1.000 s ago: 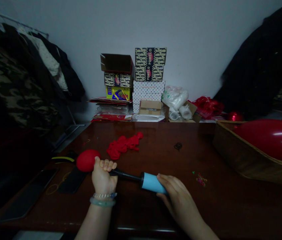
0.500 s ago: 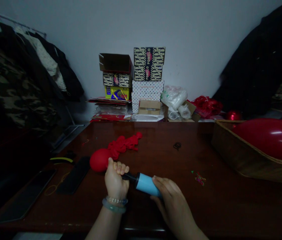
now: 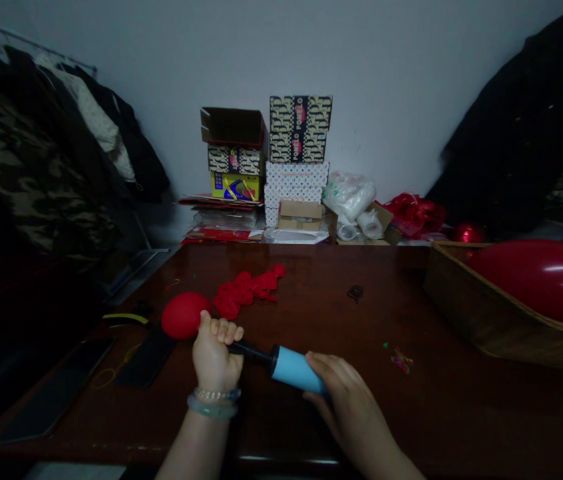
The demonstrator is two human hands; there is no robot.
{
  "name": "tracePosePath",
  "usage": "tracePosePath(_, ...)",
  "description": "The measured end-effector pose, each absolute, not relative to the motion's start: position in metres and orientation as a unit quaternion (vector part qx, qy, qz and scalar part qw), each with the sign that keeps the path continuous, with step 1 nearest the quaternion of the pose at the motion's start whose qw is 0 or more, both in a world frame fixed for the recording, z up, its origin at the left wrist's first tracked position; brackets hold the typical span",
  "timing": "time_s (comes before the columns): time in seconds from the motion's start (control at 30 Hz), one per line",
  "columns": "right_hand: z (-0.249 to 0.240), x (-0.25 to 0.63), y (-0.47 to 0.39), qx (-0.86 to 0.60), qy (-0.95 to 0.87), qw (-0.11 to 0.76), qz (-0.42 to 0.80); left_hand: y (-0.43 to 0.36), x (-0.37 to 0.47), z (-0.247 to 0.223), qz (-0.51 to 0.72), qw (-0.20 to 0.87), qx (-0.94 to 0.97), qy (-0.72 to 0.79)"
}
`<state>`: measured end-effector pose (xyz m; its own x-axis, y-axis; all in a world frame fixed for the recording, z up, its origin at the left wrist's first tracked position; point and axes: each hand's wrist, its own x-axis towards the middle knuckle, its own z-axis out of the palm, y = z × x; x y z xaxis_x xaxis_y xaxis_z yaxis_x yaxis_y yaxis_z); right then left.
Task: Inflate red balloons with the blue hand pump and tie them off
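My left hand (image 3: pixel 217 350) is closed round the black end of a hand pump, with a small inflated red balloon (image 3: pixel 184 315) sticking out past its thumb. A black rod runs from that fist to the pump's light blue barrel (image 3: pixel 297 369). Around the barrel's right end my right hand (image 3: pixel 344 393) is wrapped. Just beyond the left fist, a pile of limp red balloons (image 3: pixel 246 289) lies on the brown table (image 3: pixel 311 287). The balloon's neck is hidden inside my left hand.
At right stands a basket (image 3: pixel 501 337) with a large red balloon (image 3: pixel 546 277). Phones (image 3: pixel 56 390) lie at left, small colourful bands (image 3: pixel 402 361) at right, a dark coil (image 3: pixel 355 292) farther back. Boxes (image 3: pixel 298 127) are stacked behind the table.
My left hand has moved left with the red balloon, and more of the black rod shows between it and the blue barrel. My right hand has hardly moved.
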<state>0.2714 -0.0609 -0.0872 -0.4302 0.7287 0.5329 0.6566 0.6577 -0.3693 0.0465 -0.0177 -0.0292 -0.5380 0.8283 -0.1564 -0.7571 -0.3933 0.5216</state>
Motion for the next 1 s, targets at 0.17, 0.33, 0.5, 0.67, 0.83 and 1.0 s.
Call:
tracePosePath(0.17,-0.086,0.279,-0.055,-0.414,-0.845,0.335,0.054,-0.018,0.027,-0.026,0.844,0.457,0.049,0.276)
tracePosePath(0.33,-0.090,0.282,-0.055,-0.422,-0.845,0.324,0.047,-0.017,0.031,-0.032,0.843,0.457,0.044,0.279)
tracePosePath(0.5,-0.093,0.284,-0.056,-0.418,-0.847,0.326,0.039,-0.017,0.036,-0.033,0.843,0.461,0.046,0.272)
tracePosePath(0.67,-0.090,0.282,-0.057,-0.433,-0.844,0.315,0.036,-0.016,0.038,-0.033,0.845,0.460,0.051,0.269)
tracePosePath(0.83,-0.088,0.276,-0.060,-0.422,-0.844,0.330,0.032,-0.016,0.053,-0.035,0.836,0.475,0.053,0.270)
tracePosePath(1.0,-0.088,0.270,-0.066,-0.404,-0.839,0.364,0.016,-0.019,0.073,-0.038,0.824,0.491,0.062,0.275)
